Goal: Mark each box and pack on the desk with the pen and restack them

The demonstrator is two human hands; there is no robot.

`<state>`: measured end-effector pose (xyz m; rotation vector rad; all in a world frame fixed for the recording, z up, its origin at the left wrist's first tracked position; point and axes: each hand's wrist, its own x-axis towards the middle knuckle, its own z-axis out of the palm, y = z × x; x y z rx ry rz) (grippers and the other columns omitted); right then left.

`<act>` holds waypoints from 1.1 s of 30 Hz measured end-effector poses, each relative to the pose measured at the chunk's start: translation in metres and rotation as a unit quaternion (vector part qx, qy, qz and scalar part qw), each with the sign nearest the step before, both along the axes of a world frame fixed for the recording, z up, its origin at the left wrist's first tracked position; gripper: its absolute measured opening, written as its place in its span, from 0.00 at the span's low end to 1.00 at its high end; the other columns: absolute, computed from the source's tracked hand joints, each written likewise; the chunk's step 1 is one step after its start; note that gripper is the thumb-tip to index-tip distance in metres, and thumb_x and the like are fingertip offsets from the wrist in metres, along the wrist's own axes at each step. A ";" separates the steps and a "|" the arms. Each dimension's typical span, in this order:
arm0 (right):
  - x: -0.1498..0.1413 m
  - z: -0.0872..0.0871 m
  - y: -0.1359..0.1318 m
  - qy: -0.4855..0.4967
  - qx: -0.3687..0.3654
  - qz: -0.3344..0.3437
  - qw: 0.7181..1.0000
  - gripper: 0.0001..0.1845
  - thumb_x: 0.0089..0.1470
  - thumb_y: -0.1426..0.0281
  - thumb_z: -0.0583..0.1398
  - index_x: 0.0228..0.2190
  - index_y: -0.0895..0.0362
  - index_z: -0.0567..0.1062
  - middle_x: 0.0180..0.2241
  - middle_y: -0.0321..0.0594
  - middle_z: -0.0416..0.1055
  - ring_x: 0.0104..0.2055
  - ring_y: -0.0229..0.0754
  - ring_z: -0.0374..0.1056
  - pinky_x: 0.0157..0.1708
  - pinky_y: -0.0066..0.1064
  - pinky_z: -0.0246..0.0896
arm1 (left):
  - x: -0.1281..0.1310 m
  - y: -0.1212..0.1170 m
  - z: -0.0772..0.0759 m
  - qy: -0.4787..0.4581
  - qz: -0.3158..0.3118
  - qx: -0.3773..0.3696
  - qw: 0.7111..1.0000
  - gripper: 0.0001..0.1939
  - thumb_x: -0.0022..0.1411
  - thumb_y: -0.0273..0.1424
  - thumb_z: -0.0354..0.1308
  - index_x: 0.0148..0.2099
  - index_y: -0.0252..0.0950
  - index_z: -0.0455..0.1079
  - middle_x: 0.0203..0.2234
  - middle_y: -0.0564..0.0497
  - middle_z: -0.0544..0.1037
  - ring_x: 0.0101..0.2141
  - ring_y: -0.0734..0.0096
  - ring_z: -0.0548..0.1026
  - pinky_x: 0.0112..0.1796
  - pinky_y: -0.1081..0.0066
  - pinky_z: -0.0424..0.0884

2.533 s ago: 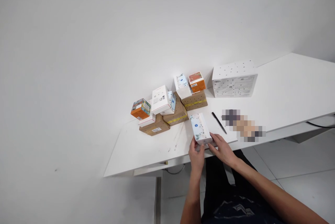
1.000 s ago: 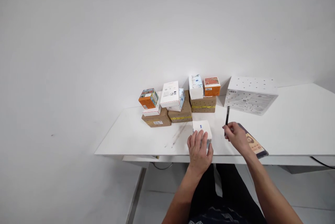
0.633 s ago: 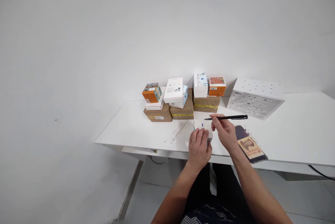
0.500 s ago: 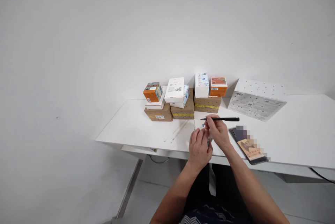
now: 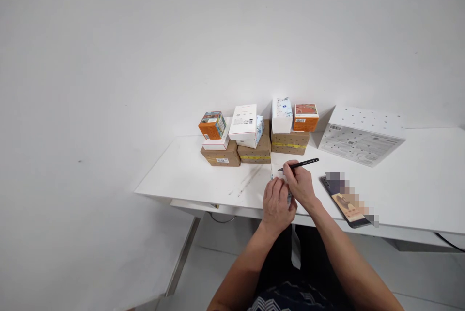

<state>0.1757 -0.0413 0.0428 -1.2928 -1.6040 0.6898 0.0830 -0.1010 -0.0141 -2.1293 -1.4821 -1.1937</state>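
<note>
Near the front edge of the white table, a small white box with a floral print (image 5: 275,174) stands with a plain white face up. My left hand (image 5: 278,206) lies over its near part, fingers curled on it and holding it. In my right hand (image 5: 301,186) is a slim black pen (image 5: 305,163), pinched between thumb and fingers. The pen slants, its tip pointing left at the box's upper face. Whether the tip touches the surface I cannot tell. Both hands are close together and hide most of the box.
Brown cartons (image 5: 221,155) stand along the wall, with white boxes (image 5: 243,122) and orange boxes (image 5: 305,118) stacked on them. A large dotted white box (image 5: 361,139) leans at the back right. A phone (image 5: 345,204), partly blurred out, lies right of my hands on the table (image 5: 196,175).
The box, earlier held in both hands, has been turned so its plain face is up. My right hand has picked the pen off the table and brought it left over the box.
</note>
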 end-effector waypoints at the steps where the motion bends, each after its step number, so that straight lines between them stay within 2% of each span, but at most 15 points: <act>1: 0.000 0.000 0.000 -0.007 0.000 0.005 1.000 0.18 0.58 0.57 0.49 0.30 0.57 0.69 0.18 0.34 0.67 0.20 0.37 0.62 0.24 0.27 0.55 | 0.000 0.000 0.000 0.001 0.002 0.000 1.000 0.26 0.54 0.27 0.55 0.56 0.29 0.60 0.48 0.37 0.71 0.53 0.51 0.67 0.52 0.53 0.67; 9: -0.001 0.003 0.000 -0.030 -0.001 0.020 0.999 0.16 0.58 0.58 0.48 0.31 0.56 0.68 0.18 0.34 0.65 0.20 0.38 0.61 0.24 0.27 0.55 | 0.000 -0.001 -0.001 0.002 0.005 0.002 1.000 0.26 0.55 0.27 0.54 0.57 0.29 0.59 0.48 0.36 0.71 0.53 0.52 0.67 0.51 0.53 0.68; 14: 0.000 0.004 -0.001 -0.008 -0.014 0.036 0.999 0.17 0.58 0.57 0.49 0.30 0.56 0.68 0.18 0.34 0.66 0.20 0.37 0.62 0.24 0.27 0.55 | 0.001 0.000 -0.001 0.000 0.005 -0.001 1.000 0.26 0.55 0.27 0.54 0.56 0.30 0.60 0.48 0.37 0.71 0.53 0.52 0.67 0.51 0.52 0.67; 18: 0.001 0.000 -0.004 0.098 -0.023 -0.008 0.995 0.16 0.57 0.56 0.52 0.28 0.55 0.67 0.19 0.33 0.66 0.21 0.36 0.62 0.24 0.27 0.57 | 0.001 -0.002 0.001 -0.001 0.001 -0.002 1.000 0.24 0.54 0.26 0.55 0.54 0.30 0.61 0.48 0.37 0.71 0.53 0.53 0.67 0.52 0.53 0.67; 21: 0.006 -0.004 -0.005 0.216 -0.003 -0.066 0.974 0.16 0.57 0.55 0.52 0.29 0.55 0.65 0.17 0.30 0.62 0.19 0.35 0.59 0.23 0.26 0.57 | 0.001 -0.003 0.003 -0.001 -0.001 -0.006 1.000 0.22 0.54 0.26 0.55 0.52 0.30 0.62 0.47 0.37 0.71 0.54 0.53 0.66 0.52 0.53 0.67; 23: 0.017 -0.009 -0.003 0.251 0.013 -0.091 0.964 0.17 0.58 0.54 0.50 0.31 0.55 0.65 0.18 0.30 0.63 0.18 0.35 0.59 0.21 0.27 0.56 | 0.001 -0.003 0.003 0.001 0.001 -0.009 1.000 0.22 0.54 0.26 0.55 0.52 0.31 0.61 0.48 0.37 0.71 0.54 0.53 0.66 0.52 0.52 0.67; 25: 0.032 -0.019 0.000 0.197 -0.001 -0.112 0.974 0.20 0.59 0.54 0.47 0.32 0.57 0.67 0.19 0.33 0.66 0.19 0.36 0.62 0.23 0.27 0.57 | 0.001 -0.003 0.002 0.003 0.002 -0.011 1.000 0.22 0.55 0.26 0.55 0.53 0.32 0.61 0.48 0.38 0.70 0.54 0.52 0.66 0.52 0.51 0.67; 27: 0.048 -0.033 0.005 0.028 -0.065 -0.107 0.992 0.22 0.61 0.56 0.45 0.34 0.58 0.69 0.21 0.37 0.69 0.22 0.37 0.66 0.27 0.28 0.59 | 0.001 -0.003 0.002 0.003 0.001 -0.012 1.000 0.21 0.56 0.26 0.55 0.53 0.32 0.60 0.48 0.38 0.70 0.54 0.52 0.66 0.51 0.51 0.67; 29: 0.060 -0.051 0.010 -0.163 -0.146 -0.065 0.974 0.19 0.61 0.59 0.47 0.37 0.59 0.70 0.24 0.41 0.73 0.28 0.40 0.70 0.31 0.28 0.59 | 0.001 -0.003 0.002 0.002 0.000 -0.012 1.000 0.21 0.56 0.26 0.54 0.53 0.32 0.60 0.48 0.38 0.70 0.54 0.52 0.66 0.51 0.51 0.67; 30: 0.064 -0.060 0.011 -0.222 -0.172 -0.046 0.959 0.17 0.60 0.61 0.49 0.39 0.59 0.71 0.26 0.43 0.74 0.31 0.42 0.72 0.33 0.29 0.59 | 0.001 -0.003 0.002 0.001 -0.001 -0.012 1.000 0.21 0.56 0.26 0.54 0.53 0.32 0.60 0.48 0.38 0.70 0.54 0.52 0.66 0.51 0.51 0.67; 33: 0.065 -0.081 0.012 -0.285 -0.204 -0.034 0.936 0.15 0.56 0.65 0.54 0.43 0.61 0.71 0.31 0.47 0.76 0.37 0.47 0.72 0.35 0.30 0.58 | 0.001 -0.002 0.001 0.002 -0.003 -0.012 1.000 0.21 0.56 0.25 0.55 0.53 0.32 0.60 0.48 0.37 0.70 0.54 0.52 0.66 0.51 0.51 0.67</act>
